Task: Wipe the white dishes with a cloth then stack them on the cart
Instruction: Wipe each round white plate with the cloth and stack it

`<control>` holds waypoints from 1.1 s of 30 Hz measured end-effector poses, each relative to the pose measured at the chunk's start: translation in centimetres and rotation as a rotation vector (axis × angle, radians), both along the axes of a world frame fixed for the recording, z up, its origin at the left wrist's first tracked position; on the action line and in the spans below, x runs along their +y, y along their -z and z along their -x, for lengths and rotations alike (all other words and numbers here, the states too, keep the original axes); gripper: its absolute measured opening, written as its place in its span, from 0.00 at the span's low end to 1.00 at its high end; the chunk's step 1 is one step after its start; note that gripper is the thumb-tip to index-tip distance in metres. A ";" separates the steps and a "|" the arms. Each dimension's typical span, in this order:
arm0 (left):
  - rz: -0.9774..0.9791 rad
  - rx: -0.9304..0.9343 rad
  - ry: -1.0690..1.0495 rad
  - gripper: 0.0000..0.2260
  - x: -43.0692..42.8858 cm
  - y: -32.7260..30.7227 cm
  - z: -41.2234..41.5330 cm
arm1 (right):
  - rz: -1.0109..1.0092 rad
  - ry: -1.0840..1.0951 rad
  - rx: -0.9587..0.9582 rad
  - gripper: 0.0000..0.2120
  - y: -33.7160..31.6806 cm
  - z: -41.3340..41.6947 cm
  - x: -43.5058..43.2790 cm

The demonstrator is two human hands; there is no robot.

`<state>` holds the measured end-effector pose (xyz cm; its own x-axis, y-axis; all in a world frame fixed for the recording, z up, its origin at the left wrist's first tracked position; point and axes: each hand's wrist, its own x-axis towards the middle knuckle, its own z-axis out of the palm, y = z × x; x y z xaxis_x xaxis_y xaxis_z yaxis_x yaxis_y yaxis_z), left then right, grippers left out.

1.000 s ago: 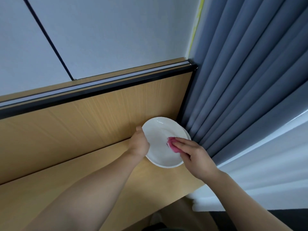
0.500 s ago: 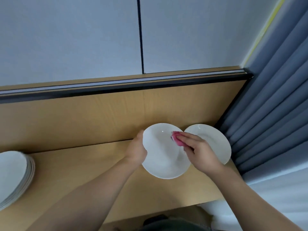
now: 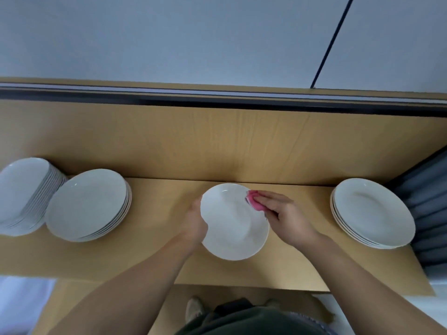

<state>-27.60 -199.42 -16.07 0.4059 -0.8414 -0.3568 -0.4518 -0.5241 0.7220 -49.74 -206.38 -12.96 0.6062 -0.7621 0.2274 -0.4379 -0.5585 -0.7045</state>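
My left hand [image 3: 195, 222] grips the left rim of a white plate [image 3: 232, 226], held tilted above the wooden surface [image 3: 159, 259]. A pink cloth [image 3: 254, 201] lies against the plate's upper right rim, pressed there under the fingers of my right hand [image 3: 286, 215]. To the right sits a short stack of white plates [image 3: 372, 212]. Two taller stacks stand at the left: one near the middle-left [image 3: 88, 205] and one at the far left edge [image 3: 25, 195].
A wooden back panel [image 3: 217, 143] rises behind the surface, with a pale wall above it. Grey curtain folds [image 3: 428, 213] hang at the right end. Below the front edge I see the floor and my feet [image 3: 193, 308].
The view has swung left: the curtain slid toward the right edge and the left plate stacks came into sight. My hands keep the plate and cloth, with the cloth now at the upper right rim.
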 end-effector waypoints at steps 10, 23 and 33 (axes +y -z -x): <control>0.009 0.101 -0.060 0.21 1.5 2.7 -3.4 | -0.012 -0.071 0.062 0.20 1.8 -4.6 0.6; -0.201 -0.314 0.417 0.32 2.4 4.5 -7.3 | -0.019 -0.112 0.328 0.18 8.9 -10.8 -1.8; -0.134 -0.235 0.601 0.44 3.5 3.2 -8.7 | -0.104 0.048 0.535 0.24 12.8 -15.0 0.8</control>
<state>-18.93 -195.95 -19.28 -0.0409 -0.9004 -0.4331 -0.8311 -0.2100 0.5150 -34.76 -205.53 -25.79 0.5804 -0.7938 -0.1819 -0.7738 -0.4680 -0.4268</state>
